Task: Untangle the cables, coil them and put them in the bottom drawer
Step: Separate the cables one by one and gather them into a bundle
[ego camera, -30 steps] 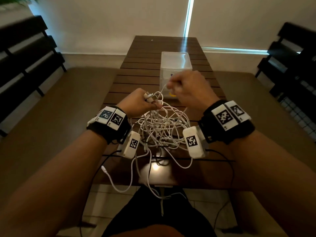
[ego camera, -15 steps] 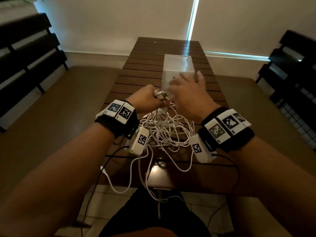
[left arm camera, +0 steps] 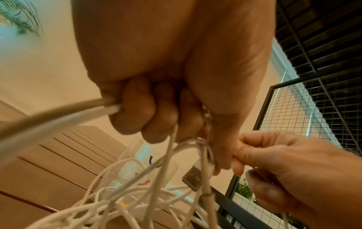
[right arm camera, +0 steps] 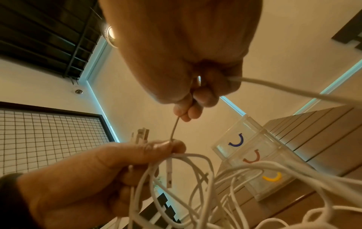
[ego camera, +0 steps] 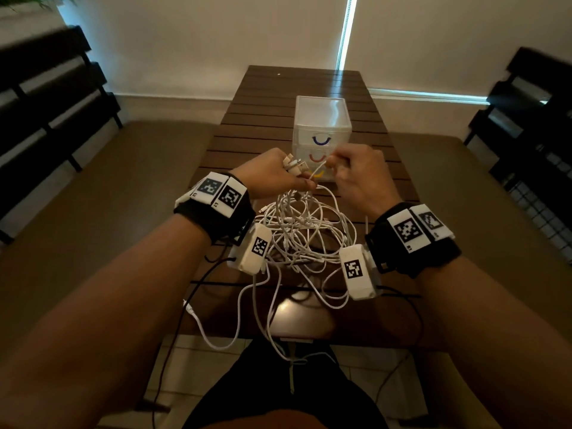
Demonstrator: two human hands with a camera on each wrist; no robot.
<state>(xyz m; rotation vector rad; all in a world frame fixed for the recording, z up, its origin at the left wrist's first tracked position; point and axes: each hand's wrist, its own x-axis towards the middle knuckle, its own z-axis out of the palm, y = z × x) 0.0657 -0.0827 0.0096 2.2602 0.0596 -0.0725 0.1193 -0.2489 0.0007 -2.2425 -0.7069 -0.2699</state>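
My left hand [ego camera: 272,174] is fisted round several plug ends, my right hand [ego camera: 356,174] pinches one strand, and the light, limp cables [ego camera: 303,230] hanging tangled over the table [ego camera: 235,131] seem best drawn out near a plug.

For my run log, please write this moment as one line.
left hand: grips white cable plugs | right hand: pinches one strand | drawers: closed

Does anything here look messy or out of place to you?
Yes: the white cables are one knotted tangle hanging between the left hand and right hand, with loose ends trailing off the near edge of the table. The drawer unit looks tidy and shut.
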